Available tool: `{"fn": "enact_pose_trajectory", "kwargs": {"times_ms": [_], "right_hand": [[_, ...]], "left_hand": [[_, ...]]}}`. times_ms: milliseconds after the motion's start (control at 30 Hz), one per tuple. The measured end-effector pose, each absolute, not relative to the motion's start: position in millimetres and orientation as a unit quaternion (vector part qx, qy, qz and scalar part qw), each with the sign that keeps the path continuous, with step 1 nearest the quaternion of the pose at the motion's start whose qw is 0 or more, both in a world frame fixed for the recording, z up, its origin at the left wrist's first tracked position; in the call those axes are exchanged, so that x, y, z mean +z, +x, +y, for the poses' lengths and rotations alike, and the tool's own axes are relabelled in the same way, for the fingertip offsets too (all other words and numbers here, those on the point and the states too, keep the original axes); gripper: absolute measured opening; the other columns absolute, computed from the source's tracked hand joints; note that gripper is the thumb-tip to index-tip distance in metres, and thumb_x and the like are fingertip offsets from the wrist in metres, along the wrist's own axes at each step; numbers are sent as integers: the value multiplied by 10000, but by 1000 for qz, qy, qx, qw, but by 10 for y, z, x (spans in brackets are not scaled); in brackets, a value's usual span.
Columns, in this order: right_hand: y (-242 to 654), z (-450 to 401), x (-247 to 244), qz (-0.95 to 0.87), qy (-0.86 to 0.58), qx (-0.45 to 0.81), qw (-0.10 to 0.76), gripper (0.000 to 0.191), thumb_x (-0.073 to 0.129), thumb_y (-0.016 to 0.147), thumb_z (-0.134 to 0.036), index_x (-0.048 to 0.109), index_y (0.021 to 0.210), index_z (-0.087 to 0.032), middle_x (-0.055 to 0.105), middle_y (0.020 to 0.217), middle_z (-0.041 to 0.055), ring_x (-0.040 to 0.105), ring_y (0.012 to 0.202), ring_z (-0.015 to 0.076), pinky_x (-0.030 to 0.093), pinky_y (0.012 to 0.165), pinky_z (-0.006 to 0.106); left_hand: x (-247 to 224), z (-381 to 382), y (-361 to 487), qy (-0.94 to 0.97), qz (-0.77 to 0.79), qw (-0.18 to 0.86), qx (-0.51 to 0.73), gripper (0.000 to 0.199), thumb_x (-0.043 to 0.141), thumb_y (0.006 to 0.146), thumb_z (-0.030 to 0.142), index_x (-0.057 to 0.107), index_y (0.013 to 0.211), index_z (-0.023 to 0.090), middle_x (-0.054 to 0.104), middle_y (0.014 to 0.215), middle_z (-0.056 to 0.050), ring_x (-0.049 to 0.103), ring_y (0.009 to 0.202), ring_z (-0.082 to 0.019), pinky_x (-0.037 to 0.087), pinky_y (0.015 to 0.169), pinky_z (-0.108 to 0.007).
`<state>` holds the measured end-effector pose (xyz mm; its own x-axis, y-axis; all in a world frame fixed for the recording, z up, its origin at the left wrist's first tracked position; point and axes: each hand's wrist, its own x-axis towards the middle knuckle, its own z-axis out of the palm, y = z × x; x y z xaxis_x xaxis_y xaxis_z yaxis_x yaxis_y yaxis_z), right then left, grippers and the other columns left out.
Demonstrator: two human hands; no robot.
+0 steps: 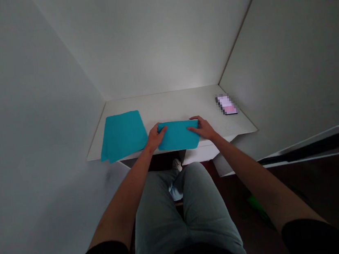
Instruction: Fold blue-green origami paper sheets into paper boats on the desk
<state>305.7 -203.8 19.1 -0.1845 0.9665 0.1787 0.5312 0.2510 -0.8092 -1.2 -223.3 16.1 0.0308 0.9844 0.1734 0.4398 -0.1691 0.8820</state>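
A blue sheet [178,136], apparently folded, lies at the front edge of the white table, its near side reaching over the edge. My left hand [157,136] pinches its upper left corner, thumb on top and fingers behind. At the upper right corner my right hand [202,127] grips it the same way, with the thumb on the blue face. To the left of my left hand, larger blue sheets [124,134] lie overlapped, their near corners past the table edge.
The white table [167,106] meets walls at the back and both sides. A phone [226,104] with a blurred outline lies at the right. Below the table front is a white drawer [200,154]. My legs are beneath, and a green object [257,207] is on the dark floor.
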Motion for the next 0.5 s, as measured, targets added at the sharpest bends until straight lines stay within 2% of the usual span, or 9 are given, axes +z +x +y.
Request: {"fn": "enact_pose_trajectory", "kwargs": {"times_ms": [133,233,333,400,500], "right_hand": [[3049,-2021,191,-695,-489,377,369,502,686,853,-751,619,929,-259,683,834,21,659,785,225,578,725,370],[3064,-2009,193,-649,-507,387,415,536,600,886,-809,529,949,-282,559,712,-33,566,653,187,498,588,310],[3084,-2004,182,-610,-539,360,456,570,553,895,-852,489,987,-293,455,646,-65,499,576,171,433,515,284],[3084,-2007,168,-602,-552,346,462,589,555,891,-865,489,1006,-291,483,646,-61,524,580,174,455,517,287],[3054,-2015,150,-595,-536,395,449,679,650,822,-877,495,1130,-292,658,756,-23,630,640,200,548,563,323]], "left_hand": [[175,-2240,-18,601,565,337,453,291,622,1005,489,663,1081,211,764,990,-37,695,917,-189,579,846,-310],[157,-2246,-27,613,537,383,436,443,714,942,535,661,1245,217,796,1120,-69,737,989,-215,609,882,-339],[120,-2233,-34,659,518,383,389,470,764,888,586,714,1162,207,805,1079,-78,747,991,-244,620,904,-377],[99,-2215,-38,671,526,362,378,408,695,939,600,719,1035,205,794,997,-67,736,950,-234,620,876,-370],[91,-2198,-38,650,532,365,402,362,599,1013,561,669,1022,206,762,947,-57,709,852,-197,603,759,-317]]}}
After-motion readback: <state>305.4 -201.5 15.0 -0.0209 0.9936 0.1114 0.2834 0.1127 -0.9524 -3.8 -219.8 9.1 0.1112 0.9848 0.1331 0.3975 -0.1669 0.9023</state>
